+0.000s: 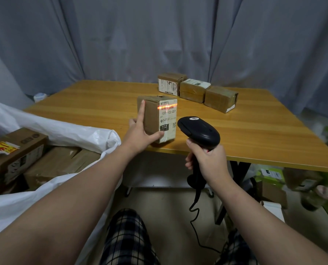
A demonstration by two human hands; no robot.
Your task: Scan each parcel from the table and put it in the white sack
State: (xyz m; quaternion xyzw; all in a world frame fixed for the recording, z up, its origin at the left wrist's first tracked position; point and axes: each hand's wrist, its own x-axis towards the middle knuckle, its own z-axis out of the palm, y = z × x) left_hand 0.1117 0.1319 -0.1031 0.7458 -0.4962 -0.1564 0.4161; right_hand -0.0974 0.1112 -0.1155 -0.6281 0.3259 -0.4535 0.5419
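At the table (255, 134) edge, left hand (138, 136) holds a brown labelled parcel (151, 115), right hand (207, 159) grips scanner (199, 131).

One wide-angle camera rides on my head, facing forward and down; it sits close over the near edge of the table (255, 131), with the curtain (159, 35) behind

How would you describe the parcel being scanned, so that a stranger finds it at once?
Look at the near edge of the wooden table. A brown parcel stands upright there, held by the left hand. Unlike the three parcels farther back, its label carries a red scan line.
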